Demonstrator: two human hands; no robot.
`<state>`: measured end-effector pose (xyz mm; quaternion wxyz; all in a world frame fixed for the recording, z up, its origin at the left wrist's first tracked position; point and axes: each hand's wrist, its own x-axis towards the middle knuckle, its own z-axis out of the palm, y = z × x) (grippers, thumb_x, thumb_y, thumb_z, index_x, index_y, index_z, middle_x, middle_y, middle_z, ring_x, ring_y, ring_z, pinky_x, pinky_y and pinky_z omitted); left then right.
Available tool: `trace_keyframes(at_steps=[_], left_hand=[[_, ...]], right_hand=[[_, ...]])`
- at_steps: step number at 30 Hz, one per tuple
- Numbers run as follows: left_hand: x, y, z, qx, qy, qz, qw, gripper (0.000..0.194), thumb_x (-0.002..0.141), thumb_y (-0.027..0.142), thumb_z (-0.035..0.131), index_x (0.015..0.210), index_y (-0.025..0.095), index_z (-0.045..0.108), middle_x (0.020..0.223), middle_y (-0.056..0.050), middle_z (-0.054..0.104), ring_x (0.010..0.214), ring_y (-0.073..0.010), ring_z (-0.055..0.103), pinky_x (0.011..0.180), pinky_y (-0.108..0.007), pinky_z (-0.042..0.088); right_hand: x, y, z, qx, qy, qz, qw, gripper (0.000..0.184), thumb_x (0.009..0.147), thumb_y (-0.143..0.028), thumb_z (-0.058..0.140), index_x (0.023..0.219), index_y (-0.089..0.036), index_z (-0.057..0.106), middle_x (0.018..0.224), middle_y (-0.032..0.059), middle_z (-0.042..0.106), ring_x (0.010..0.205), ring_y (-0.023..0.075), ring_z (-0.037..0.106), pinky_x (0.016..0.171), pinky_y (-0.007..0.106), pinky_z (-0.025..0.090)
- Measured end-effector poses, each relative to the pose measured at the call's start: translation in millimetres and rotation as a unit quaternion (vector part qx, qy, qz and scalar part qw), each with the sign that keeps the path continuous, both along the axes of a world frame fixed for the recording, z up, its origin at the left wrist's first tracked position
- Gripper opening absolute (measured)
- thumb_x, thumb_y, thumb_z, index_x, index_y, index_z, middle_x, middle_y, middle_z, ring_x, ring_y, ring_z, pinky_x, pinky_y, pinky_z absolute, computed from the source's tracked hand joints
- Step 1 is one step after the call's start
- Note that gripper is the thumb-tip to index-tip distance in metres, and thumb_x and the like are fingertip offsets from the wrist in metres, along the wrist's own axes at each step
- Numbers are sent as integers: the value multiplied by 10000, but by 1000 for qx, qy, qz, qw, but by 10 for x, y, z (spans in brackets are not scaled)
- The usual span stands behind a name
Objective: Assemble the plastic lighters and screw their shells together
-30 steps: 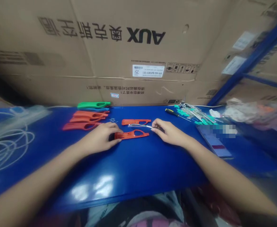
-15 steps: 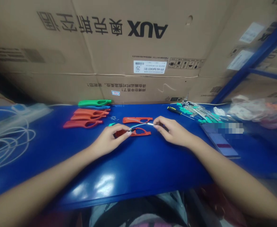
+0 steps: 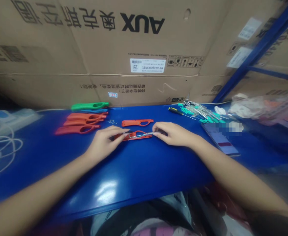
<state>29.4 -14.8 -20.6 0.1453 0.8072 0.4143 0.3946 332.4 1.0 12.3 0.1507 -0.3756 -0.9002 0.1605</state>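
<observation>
A thin metal tube (image 3: 149, 133) is pinched between the thumb and fingers of my right hand (image 3: 174, 134). Thin wires (image 3: 138, 136) run leftward from the tube to my left hand (image 3: 104, 141), whose closed fingers grip a small dark part, mostly hidden. Directly beneath the wires lies the nearer orange lighter-shaped casing half (image 3: 133, 139), its left end covered by my left fingers. Whether the tube rests in this half or just above it, I cannot tell. Behind it is the other orange casing half (image 3: 130, 123), flat on the table.
Several orange casings (image 3: 77, 129), with a green one (image 3: 87, 106) and a blue one, lie left beside small screws (image 3: 112, 121). Right are a yellow-black screwdriver (image 3: 175, 111), a pile of metal tubes with teal parts (image 3: 203, 111) and a phone (image 3: 219, 139). White cable (image 3: 5, 157) coils far left.
My left hand has gone from the nearer casing half to the dark part on the wires. The tube and wires have come down from between the halves to over the nearer one.
</observation>
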Motion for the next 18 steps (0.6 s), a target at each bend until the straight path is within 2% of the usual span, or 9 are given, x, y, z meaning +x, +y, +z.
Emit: trace_keyframes(at_steps=[7,18], left_hand=[[15,-1,1,-22,32,-25,999,276,944,359,603,1067,187,781,1059,-73,778,960,-219,733,889,-336,582],[20,4,11,-32,38,-32,998,286,943,389,602,1072,204,777,1060,-78,771,947,-221,729,876,-346,584]], right_hand=[[25,50,-43,-6,1,24,1000,104,974,-248,537,953,-205,629,983,52,679,859,184,589,735,299,419],[43,79,-48,-2,5,22,1000,92,955,-233,570,948,-196,653,949,49,691,845,180,595,739,303,437]])
